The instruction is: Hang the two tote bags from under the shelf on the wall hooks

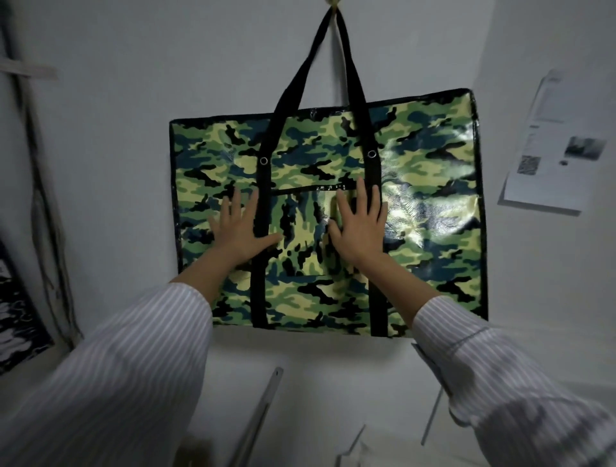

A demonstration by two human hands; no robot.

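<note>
A large camouflage tote bag (pixel 433 206) with black trim hangs flat against the white wall. Its black handles (pixel 330 50) loop over a wall hook (pixel 334 3) at the top edge of the view. My left hand (pixel 238 230) lies flat on the bag's front, fingers spread, just left of the left black strap. My right hand (pixel 360 226) presses flat on the front pocket, beside the right strap. Neither hand grips anything. A second tote bag is not in view.
A printed paper sheet (pixel 553 146) is stuck on the wall to the right. A dark patterned panel (pixel 16 316) and cables (pixel 43 186) run down the left side. White shelf surfaces with metal brackets (pixel 263 410) lie below the bag.
</note>
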